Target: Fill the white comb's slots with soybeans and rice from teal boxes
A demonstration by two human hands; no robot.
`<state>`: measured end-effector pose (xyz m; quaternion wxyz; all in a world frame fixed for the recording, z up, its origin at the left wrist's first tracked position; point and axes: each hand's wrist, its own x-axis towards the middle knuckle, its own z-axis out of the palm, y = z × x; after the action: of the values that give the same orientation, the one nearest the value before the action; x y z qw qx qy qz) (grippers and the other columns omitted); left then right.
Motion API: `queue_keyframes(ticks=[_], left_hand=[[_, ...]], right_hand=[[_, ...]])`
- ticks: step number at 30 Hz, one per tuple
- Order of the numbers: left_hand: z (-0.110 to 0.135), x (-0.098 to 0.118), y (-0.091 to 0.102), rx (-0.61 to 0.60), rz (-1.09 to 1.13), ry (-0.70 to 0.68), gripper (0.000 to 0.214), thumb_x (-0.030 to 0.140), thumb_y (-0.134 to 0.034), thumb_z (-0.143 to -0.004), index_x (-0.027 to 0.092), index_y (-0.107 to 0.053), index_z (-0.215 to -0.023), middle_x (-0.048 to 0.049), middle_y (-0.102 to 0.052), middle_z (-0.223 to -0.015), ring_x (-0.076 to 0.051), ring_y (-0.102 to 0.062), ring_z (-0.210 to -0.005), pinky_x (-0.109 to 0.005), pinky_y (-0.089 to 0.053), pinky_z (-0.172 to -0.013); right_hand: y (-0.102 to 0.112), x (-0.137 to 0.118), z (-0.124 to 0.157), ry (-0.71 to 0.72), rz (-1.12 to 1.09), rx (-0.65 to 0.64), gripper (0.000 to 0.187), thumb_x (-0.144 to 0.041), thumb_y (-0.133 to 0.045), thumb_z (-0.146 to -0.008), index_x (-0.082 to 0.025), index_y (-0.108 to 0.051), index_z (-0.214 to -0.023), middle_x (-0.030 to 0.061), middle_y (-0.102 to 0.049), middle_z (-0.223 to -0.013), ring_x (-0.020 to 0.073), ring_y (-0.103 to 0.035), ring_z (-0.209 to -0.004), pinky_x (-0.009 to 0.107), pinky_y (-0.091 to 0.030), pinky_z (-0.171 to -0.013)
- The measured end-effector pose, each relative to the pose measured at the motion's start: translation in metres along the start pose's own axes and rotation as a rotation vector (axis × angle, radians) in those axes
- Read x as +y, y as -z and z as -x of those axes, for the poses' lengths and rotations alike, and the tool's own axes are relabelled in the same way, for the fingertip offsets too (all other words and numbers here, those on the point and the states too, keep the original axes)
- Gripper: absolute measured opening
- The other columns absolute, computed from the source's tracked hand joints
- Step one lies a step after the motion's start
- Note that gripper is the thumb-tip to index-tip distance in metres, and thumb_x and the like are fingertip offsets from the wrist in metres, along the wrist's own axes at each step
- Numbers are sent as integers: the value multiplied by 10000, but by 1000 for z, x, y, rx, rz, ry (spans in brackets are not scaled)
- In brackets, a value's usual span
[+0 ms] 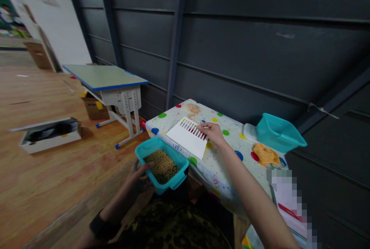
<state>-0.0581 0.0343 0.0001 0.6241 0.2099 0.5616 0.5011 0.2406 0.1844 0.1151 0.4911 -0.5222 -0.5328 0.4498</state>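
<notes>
My left hand grips the near-left side of a turquoise plastic tub, with the thumb over its rim. Inside lie many small round beans, tan to greenish. The tub is held level, just off the table's front edge. My right hand is over the right end of a white card with a row of greyish to dark red stripes. Its fingers are closed in a pinch at the stripes; whatever is between them is too small to tell. The card lies flat on the table.
A spotted cloth covers the table. Pale grains are scattered at its back. An orange cloth and another turquoise tub are at the right. A school desk and an open white box stand left.
</notes>
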Motion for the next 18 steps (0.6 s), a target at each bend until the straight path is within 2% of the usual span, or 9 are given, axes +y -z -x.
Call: queue_keyframes(ticks=[3,6,12,15,18], left_hand=[[4,0,-3,28,-23,-15,931,439,-879,-849,332,-387,-1632,-71,-730,-974,-251,-736,-649,-402,-635,-610],[6,0,-5,40,-23,-17,926,440,-897,-834,332,-416,-1617,-42,-710,-909,-243,-729,-633,-386,-629,-598],[4,-3,-8,57,13,27,829,330,-838,-882,302,-413,-1593,-22,-683,-866,-219,-696,-571,-384,-629,-576],[4,-7,-9,66,14,31,771,318,-811,-898,314,-424,-1565,-14,-680,-868,-213,-692,-554,-361,-609,-540],[6,-13,-8,57,15,20,725,322,-804,-906,307,-456,-1542,-8,-678,-844,-217,-693,-545,-340,-588,-510]], right_hand=[[7,-3,0,-19,-38,91,405,-463,-984,-590,-176,-770,-780,30,-731,-614,160,-610,-506,262,-444,-474],[21,-2,-4,-17,-81,248,387,-463,-976,-625,-181,-765,-783,24,-732,-617,158,-604,-501,262,-456,-466],[69,7,-15,58,-174,557,421,-480,-962,-642,-180,-758,-855,18,-739,-649,186,-655,-558,294,-525,-526],[89,14,-18,125,-46,658,460,-507,-902,-701,-151,-806,-976,50,-771,-714,216,-689,-610,327,-555,-581],[95,12,-15,221,263,737,468,-515,-776,-844,-114,-849,-1072,133,-828,-844,291,-751,-751,382,-576,-697]])
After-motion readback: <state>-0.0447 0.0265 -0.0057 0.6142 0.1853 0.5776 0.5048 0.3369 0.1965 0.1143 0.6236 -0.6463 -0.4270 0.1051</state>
